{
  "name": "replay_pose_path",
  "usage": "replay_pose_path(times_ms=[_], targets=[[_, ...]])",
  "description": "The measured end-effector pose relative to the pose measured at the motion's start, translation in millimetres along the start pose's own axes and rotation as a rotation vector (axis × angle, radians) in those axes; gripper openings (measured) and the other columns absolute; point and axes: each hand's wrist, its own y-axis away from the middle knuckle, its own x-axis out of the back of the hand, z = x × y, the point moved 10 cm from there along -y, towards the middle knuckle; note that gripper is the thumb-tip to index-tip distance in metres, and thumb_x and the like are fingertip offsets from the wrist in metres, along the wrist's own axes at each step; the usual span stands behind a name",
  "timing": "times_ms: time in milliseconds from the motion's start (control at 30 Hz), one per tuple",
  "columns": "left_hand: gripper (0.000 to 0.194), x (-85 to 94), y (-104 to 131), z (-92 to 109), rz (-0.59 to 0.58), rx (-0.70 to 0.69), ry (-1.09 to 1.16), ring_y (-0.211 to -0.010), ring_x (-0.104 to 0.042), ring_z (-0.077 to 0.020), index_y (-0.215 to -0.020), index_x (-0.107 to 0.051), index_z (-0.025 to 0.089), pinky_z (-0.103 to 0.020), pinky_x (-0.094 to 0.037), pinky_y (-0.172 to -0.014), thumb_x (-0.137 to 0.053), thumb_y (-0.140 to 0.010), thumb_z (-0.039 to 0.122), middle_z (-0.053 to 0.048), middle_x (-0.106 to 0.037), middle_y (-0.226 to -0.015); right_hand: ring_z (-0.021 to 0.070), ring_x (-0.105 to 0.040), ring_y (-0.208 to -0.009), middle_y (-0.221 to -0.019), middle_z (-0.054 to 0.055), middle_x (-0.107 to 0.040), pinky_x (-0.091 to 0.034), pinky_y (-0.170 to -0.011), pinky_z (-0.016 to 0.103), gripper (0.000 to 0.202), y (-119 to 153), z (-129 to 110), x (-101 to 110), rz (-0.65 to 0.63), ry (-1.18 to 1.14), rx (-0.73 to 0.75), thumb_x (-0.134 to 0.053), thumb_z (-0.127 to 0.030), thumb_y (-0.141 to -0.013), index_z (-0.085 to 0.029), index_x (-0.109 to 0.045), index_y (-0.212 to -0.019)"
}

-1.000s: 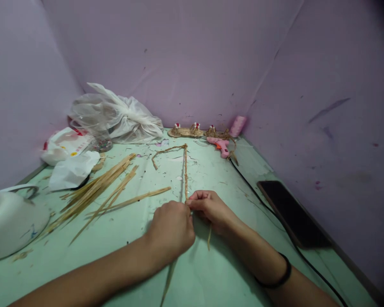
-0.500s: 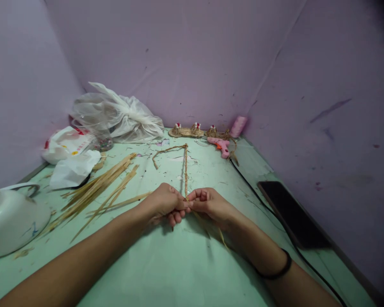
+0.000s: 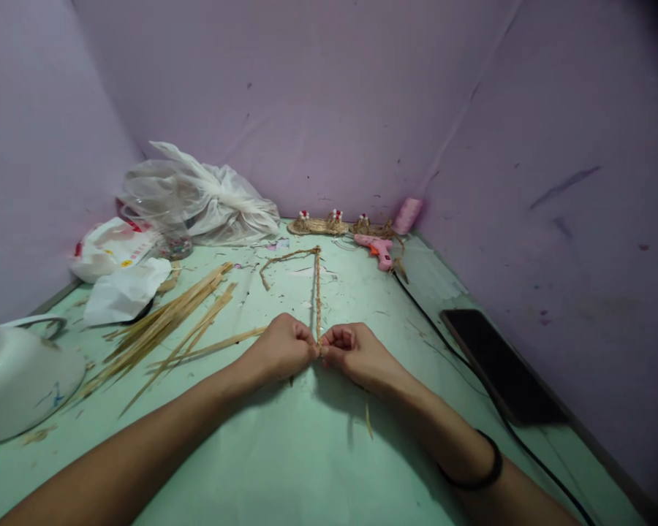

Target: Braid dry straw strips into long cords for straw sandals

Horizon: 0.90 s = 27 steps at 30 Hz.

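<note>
A thin tan braid [image 3: 318, 292] of dried plant fibre runs straight away from me, then bends left at its far end. My left hand [image 3: 286, 346] pinches its near end between thumb and fingers. Opposite, my right hand [image 3: 357, 352] is closed on the same end, the fingertips of both hands touching. A loose fibre strand [image 3: 368, 421] sticks out below the right hand. The exact crossing of the strands is hidden by the fingers. Left of my hands lies a bundle of dried fibre strips [image 3: 164, 321] on the green table [image 3: 285, 460].
At the back stand a tied white plastic bag [image 3: 224, 204], woven slippers [image 3: 318, 226] with beads, a pink glue gun [image 3: 377, 250] and a pink thread spool [image 3: 408, 215]. A black phone [image 3: 498, 365] and a cable [image 3: 444, 329] lie right. A white rounded object [image 3: 27, 380] sits left.
My left hand has rolled over, its lower fingers now curled out of sight. Both hands still pinch the braid's end. The loose strands under the right hand have shifted.
</note>
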Motion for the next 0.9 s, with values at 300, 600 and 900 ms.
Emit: replay_pose_path(times_ms=[300,600,900], targets=[[0.014,10.9,6,16,-0.195,-0.157,-0.274,-0.042,-0.042,-0.0083,-0.056,-0.061,0.013,-0.019,-0.03,-0.043,-0.049,-0.059,0.02,-0.001,-0.055,-0.048,0.0032,-0.03,-0.037,-0.044,-0.003,-0.048,-0.019,-0.037,0.018,0.005,-2,5,1,0.001,-0.042,-0.042,-0.055,-0.013,-0.059,-0.012,-0.053,-0.055],[0.01,123.5,18,34,0.263,-0.17,-0.535,-0.049,-0.043,-0.0092,-0.058,-0.065,0.014,-0.019,-0.029,-0.05,-0.055,-0.057,0.015,0.001,-0.055,-0.049,0.0031,-0.026,-0.035,-0.039,-0.005,-0.043,-0.015,-0.036,0.019,0.006,1,12,1,0.043,-0.068,-0.138,-0.057,-0.016,-0.057,-0.013,-0.053,-0.054],[0.016,67.8,-3,22,0.333,-0.179,-0.82,-0.057,-0.049,-0.0153,-0.063,-0.065,0.017,-0.024,-0.024,-0.051,-0.052,-0.064,0.026,-0.008,-0.061,-0.064,0.0032,-0.024,-0.035,-0.038,-0.006,-0.039,-0.014,-0.036,0.02,0.004,-1,15,-1,0.023,-0.065,-0.133,-0.054,-0.012,-0.058,-0.013,-0.052,-0.055]])
